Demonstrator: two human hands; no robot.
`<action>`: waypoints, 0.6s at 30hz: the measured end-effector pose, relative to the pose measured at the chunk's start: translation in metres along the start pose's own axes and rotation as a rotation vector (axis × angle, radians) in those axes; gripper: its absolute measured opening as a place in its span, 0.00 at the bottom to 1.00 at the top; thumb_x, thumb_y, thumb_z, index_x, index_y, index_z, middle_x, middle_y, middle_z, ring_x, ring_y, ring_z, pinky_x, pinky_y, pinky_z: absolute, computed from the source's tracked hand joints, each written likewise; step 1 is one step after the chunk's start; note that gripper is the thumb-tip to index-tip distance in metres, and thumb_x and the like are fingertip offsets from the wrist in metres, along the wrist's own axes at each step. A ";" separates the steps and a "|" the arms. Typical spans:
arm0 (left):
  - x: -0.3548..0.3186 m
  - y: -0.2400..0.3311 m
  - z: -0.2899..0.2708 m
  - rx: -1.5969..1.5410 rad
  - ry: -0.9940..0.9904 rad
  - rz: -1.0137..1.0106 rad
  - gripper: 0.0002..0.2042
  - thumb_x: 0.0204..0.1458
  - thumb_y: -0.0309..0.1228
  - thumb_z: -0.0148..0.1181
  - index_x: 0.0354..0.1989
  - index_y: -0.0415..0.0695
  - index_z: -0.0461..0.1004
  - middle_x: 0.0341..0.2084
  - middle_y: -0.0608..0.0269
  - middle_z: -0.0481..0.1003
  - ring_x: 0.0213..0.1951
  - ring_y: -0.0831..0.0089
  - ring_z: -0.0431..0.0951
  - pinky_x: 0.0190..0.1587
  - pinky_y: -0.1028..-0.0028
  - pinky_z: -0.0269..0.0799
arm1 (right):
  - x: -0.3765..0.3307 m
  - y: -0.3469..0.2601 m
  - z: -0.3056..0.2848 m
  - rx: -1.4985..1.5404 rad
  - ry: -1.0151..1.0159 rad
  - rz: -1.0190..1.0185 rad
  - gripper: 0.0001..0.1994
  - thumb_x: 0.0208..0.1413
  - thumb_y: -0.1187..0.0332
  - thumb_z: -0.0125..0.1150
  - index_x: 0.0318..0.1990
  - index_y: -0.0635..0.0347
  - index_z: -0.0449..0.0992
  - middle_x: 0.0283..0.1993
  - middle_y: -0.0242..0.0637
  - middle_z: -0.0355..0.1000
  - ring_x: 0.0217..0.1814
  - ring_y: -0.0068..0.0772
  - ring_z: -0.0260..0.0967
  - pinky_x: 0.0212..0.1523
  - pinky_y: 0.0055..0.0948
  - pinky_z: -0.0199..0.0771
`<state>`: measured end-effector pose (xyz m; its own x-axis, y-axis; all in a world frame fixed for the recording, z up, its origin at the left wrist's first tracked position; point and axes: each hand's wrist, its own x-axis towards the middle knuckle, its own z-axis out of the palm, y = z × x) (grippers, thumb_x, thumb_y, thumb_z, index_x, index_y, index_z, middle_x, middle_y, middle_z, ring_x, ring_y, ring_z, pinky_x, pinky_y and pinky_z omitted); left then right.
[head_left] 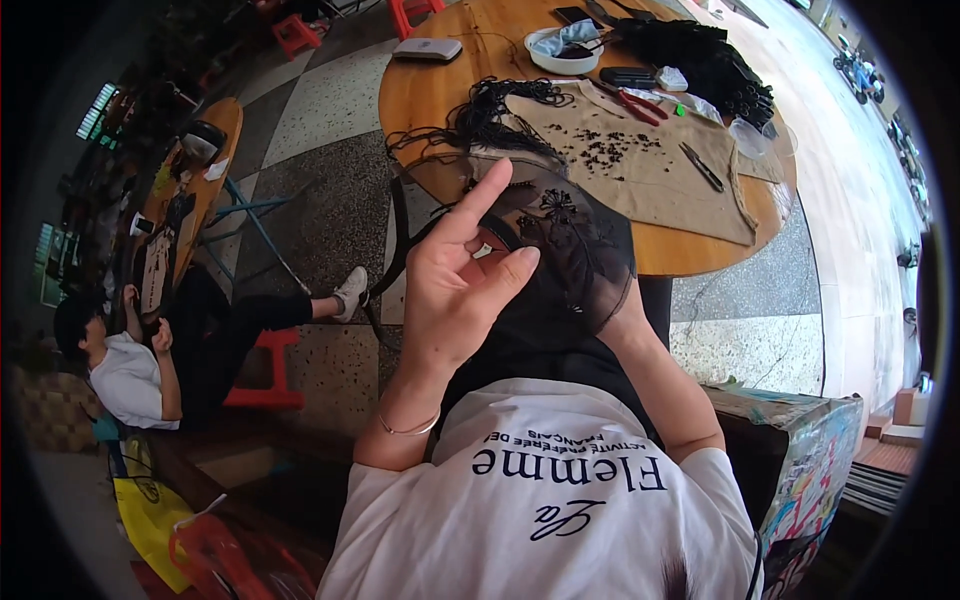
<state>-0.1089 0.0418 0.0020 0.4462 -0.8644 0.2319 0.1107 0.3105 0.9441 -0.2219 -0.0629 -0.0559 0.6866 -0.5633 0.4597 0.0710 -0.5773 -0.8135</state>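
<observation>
A sheer black fabric piece [590,235] with dark flower embroidery and beadwork is spread in front of me, just off the table's near edge. My right hand [612,318] is under it and holds it up, the fingers mostly hidden by the dark mesh. At the fabric's left side is my left hand [462,275], a bangle on its wrist. Its index finger points up and away, while the thumb lies against the fabric and the other fingers curl in. Whatever sits between thumb and curled fingers is too small to make out.
On the round wooden table [450,130] lie a beige cloth [690,195] with scattered black beads, thread snips [702,166], red-handled pliers [642,106], black cords [490,115] and a white bowl [563,62]. A person [130,370] sits at another table on the left.
</observation>
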 end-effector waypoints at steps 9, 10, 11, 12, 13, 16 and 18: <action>0.000 -0.007 -0.004 0.000 -0.009 -0.066 0.30 0.48 0.15 0.55 0.62 0.35 0.56 0.44 0.60 0.72 0.41 0.82 0.72 0.46 0.82 0.69 | 0.004 -0.008 -0.001 0.169 -0.023 0.079 0.14 0.60 0.66 0.49 0.49 0.64 0.72 0.47 0.38 0.73 0.47 0.29 0.69 0.46 0.28 0.69; 0.001 -0.007 -0.005 0.001 -0.012 -0.076 0.30 0.48 0.15 0.56 0.62 0.35 0.56 0.44 0.60 0.72 0.41 0.82 0.72 0.45 0.82 0.69 | 0.005 -0.009 -0.001 0.209 -0.033 0.112 0.14 0.60 0.66 0.50 0.49 0.64 0.72 0.47 0.38 0.73 0.46 0.28 0.69 0.45 0.27 0.69; 0.001 -0.007 -0.005 0.000 -0.011 -0.078 0.30 0.48 0.15 0.56 0.62 0.35 0.56 0.44 0.60 0.72 0.41 0.82 0.72 0.45 0.82 0.69 | 0.006 -0.010 -0.002 0.249 -0.044 0.145 0.14 0.60 0.66 0.50 0.49 0.64 0.72 0.46 0.38 0.73 0.46 0.27 0.69 0.45 0.26 0.69; 0.001 -0.008 -0.006 0.009 -0.012 -0.080 0.30 0.48 0.15 0.56 0.62 0.35 0.56 0.44 0.60 0.72 0.41 0.82 0.72 0.45 0.82 0.69 | 0.006 -0.011 -0.002 0.289 -0.054 0.178 0.14 0.59 0.67 0.51 0.49 0.65 0.71 0.46 0.38 0.72 0.46 0.26 0.69 0.45 0.26 0.69; 0.002 -0.008 -0.007 0.019 -0.013 -0.083 0.29 0.48 0.15 0.56 0.61 0.36 0.57 0.44 0.61 0.72 0.40 0.82 0.72 0.45 0.82 0.69 | 0.005 -0.010 -0.001 0.289 -0.055 0.180 0.14 0.59 0.67 0.51 0.49 0.65 0.71 0.46 0.38 0.72 0.46 0.26 0.69 0.45 0.26 0.69; 0.003 -0.011 -0.009 0.020 -0.021 -0.098 0.29 0.48 0.15 0.56 0.61 0.36 0.58 0.44 0.61 0.72 0.40 0.82 0.71 0.45 0.82 0.69 | 0.005 -0.008 0.001 0.942 -0.013 0.488 0.15 0.55 0.72 0.55 0.50 0.64 0.70 0.48 0.39 0.71 0.46 0.27 0.70 0.45 0.23 0.70; 0.003 -0.014 -0.009 0.008 -0.035 -0.120 0.29 0.48 0.15 0.56 0.61 0.37 0.58 0.43 0.62 0.72 0.40 0.82 0.72 0.45 0.82 0.69 | 0.000 0.007 0.002 0.907 0.001 0.429 0.15 0.55 0.72 0.55 0.50 0.64 0.70 0.48 0.39 0.71 0.46 0.26 0.70 0.45 0.22 0.70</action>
<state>-0.1005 0.0384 -0.0123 0.3988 -0.9084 0.1256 0.1544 0.2015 0.9673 -0.2200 -0.0654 -0.0625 0.7828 -0.6190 0.0639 0.3430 0.3434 -0.8743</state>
